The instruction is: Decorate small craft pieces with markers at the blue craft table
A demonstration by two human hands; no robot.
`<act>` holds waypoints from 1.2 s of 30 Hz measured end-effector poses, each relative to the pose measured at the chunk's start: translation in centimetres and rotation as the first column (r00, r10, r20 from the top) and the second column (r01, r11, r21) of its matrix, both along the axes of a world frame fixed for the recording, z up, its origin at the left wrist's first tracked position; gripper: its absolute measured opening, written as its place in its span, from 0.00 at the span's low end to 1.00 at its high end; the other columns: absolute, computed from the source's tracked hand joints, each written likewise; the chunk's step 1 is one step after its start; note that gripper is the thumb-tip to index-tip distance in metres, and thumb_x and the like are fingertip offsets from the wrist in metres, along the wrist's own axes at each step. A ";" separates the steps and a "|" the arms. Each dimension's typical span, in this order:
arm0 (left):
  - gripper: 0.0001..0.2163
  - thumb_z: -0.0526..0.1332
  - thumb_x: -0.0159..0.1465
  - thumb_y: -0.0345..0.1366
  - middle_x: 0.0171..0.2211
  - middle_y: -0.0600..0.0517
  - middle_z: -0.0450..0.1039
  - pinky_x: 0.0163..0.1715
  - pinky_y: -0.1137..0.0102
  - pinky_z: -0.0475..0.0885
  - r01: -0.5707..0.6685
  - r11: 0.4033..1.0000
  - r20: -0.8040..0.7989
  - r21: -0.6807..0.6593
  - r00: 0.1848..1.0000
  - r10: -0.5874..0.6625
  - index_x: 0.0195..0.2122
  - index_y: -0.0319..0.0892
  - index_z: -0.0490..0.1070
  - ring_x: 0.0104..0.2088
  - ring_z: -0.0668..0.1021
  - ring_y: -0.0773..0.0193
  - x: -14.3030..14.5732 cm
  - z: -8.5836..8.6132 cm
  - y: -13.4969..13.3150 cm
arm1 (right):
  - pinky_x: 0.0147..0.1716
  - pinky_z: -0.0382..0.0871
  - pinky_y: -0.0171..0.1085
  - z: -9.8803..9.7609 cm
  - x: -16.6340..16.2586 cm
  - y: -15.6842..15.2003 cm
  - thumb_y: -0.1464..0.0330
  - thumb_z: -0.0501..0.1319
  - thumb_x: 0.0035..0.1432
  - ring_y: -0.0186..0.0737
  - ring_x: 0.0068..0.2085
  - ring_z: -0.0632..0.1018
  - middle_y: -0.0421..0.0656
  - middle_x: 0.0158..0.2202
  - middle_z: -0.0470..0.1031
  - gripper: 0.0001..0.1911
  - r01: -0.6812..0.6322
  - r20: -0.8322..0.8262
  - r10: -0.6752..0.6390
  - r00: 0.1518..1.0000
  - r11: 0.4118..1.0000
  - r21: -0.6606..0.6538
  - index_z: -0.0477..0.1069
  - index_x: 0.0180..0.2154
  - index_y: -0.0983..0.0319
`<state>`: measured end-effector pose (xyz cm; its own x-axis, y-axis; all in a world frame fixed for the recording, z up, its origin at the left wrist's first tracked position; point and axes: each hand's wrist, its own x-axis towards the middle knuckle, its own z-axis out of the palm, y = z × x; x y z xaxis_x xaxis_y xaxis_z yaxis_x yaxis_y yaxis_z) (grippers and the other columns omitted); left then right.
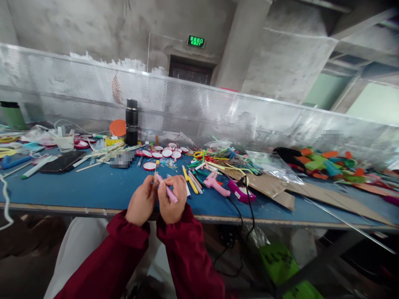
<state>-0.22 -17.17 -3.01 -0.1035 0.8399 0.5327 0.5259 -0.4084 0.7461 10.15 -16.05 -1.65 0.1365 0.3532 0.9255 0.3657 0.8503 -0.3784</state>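
Note:
My right hand (173, 203) is closed around a pink marker (171, 194), whose front end points up and left toward my other hand. My left hand (140, 203) pinches a small flat stick (157, 164) with a yellow upper end. Both hands are close together above the table's front edge. The marker's tip is near the stick, but whether they touch I cannot tell. Yellow markers (190, 182) lie just right of my hands, alongside a grey one. Beyond the stick is a white disc with a red rim (149, 166).
A pink glue gun (215, 184) and a purple box (241, 192) lie to the right, with a black cord (248, 199) hanging over the edge. Several red-rimmed discs (166, 153), a black bottle (131, 124) and a phone (62, 162) stand or lie on the blue table (102, 182).

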 end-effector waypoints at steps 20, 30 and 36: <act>0.11 0.47 0.67 0.45 0.24 0.55 0.67 0.32 0.71 0.65 -0.003 1.000 0.004 -0.023 1.000 0.003 0.35 0.45 0.60 0.30 0.73 0.63 0.0 0.1 -0.1 | 0.41 0.65 0.40 0.2 0.0 -0.1 0.70 0.56 0.59 0.36 0.33 0.70 0.39 0.27 0.69 0.06 0.008 -0.012 -0.008 1.000 1.000 0.009 0.63 0.29 0.60; 0.11 0.48 0.67 0.44 0.27 0.54 0.70 0.31 0.71 0.65 0.003 1.000 0.001 -0.017 1.000 -0.003 0.37 0.44 0.62 0.29 0.73 0.63 -0.1 0.1 -0.1 | 0.41 0.65 0.40 0.2 0.0 -0.1 0.70 0.56 0.59 0.35 0.33 0.70 0.39 0.27 0.69 0.07 -0.002 0.014 0.002 1.000 1.000 -0.003 0.63 0.28 0.60; 0.11 0.48 0.67 0.44 0.25 0.54 0.68 0.31 0.71 0.65 0.005 1.000 0.007 -0.019 1.000 -0.005 0.36 0.44 0.62 0.29 0.73 0.63 0.0 0.1 -0.1 | 0.41 0.64 0.40 0.3 0.0 -0.1 0.70 0.56 0.59 0.36 0.33 0.70 0.39 0.27 0.69 0.07 -0.001 0.009 0.001 1.000 1.000 -0.003 0.63 0.28 0.60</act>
<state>-0.23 -17.31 -2.94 -0.1028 0.8503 0.5161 0.5186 -0.3969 0.7573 10.18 -16.18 -1.37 0.1274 0.3560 0.9258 0.3683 0.8496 -0.3774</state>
